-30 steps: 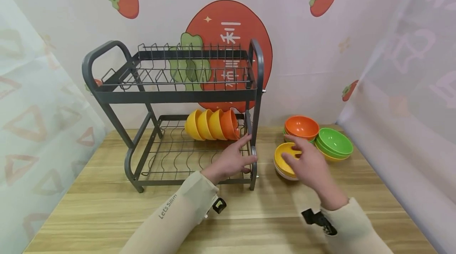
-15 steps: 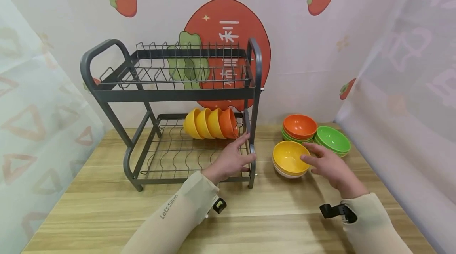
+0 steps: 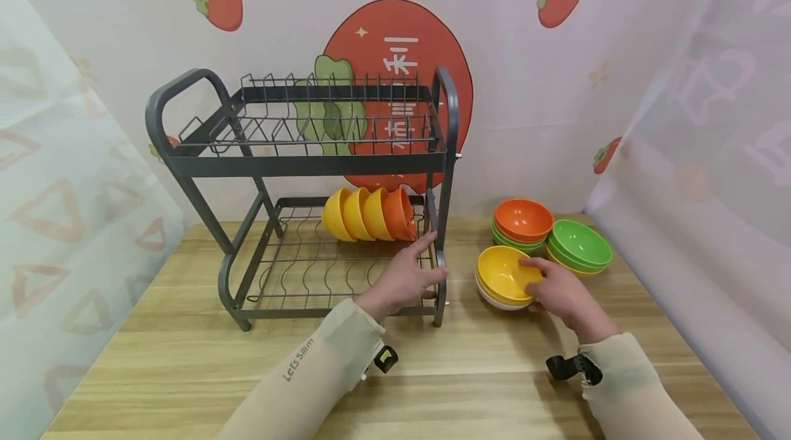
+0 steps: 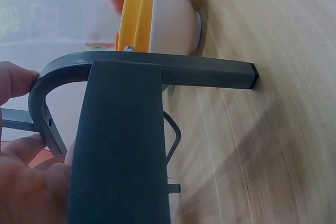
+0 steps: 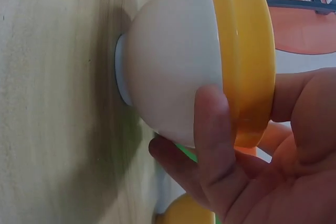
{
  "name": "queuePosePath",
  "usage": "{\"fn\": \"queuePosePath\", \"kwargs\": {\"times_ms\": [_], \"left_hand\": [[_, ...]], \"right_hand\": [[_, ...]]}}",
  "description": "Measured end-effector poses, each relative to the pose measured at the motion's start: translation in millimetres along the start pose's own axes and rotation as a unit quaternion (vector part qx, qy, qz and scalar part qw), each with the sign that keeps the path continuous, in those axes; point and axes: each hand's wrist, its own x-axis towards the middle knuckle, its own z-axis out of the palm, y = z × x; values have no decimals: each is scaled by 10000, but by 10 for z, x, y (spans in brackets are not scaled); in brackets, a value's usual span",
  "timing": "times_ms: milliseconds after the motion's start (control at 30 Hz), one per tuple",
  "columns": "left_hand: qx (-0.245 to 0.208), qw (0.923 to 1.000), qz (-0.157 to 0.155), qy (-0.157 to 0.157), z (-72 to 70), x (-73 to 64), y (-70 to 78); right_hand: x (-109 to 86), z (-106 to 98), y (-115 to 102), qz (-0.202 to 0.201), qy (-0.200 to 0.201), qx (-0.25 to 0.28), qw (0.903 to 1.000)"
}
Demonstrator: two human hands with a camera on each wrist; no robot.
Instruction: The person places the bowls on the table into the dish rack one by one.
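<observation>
My left hand [image 3: 404, 279] holds the right side frame of a two-tier dark grey dish rack [image 3: 309, 167]; in the left wrist view its fingers [image 4: 23, 148] lie around the bent bar. To the right of the rack stands a small stack: yellow bowls [image 3: 499, 272] nested in a white bowl [image 5: 170, 56]. My right hand [image 3: 565, 292] grips this stack's right side, with digits over the top yellow rim and one finger [image 5: 212, 124] against the outside, at the white bowl's edge. On the lower rack tier, several yellow bowls [image 3: 355, 215] and an orange bowl [image 3: 397, 215] stand on edge in a row.
Behind the gripped stack sits an orange bowl [image 3: 524, 219] on green bowls [image 3: 518, 242]. Beside it, more green bowls [image 3: 579, 245] rest on a yellow one. Wooden tabletop [image 3: 432, 385] spreads in front, with printed cloth [image 3: 525, 83] at the back and sides.
My right hand drew back to the right from above the yellow bowl, then came in to the stack's right rim and took hold. My left hand has stayed on the rack.
</observation>
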Motion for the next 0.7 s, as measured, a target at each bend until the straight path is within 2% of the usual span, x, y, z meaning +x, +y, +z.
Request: {"fn": "queuePosePath", "kwargs": {"times_ms": [267, 500, 700], "left_hand": [[-97, 10000, -23, 0, 10, 6, -16], [-130, 9998, 145, 28, 29, 15, -17], [-17, 10000, 81, 26, 27, 3, -2]], "right_hand": [[-28, -31, -38, -103, 388, -218, 9990], [-107, -133, -151, -296, 722, -800, 9937], [-190, -186, -235, -218, 903, -552, 9941]]}}
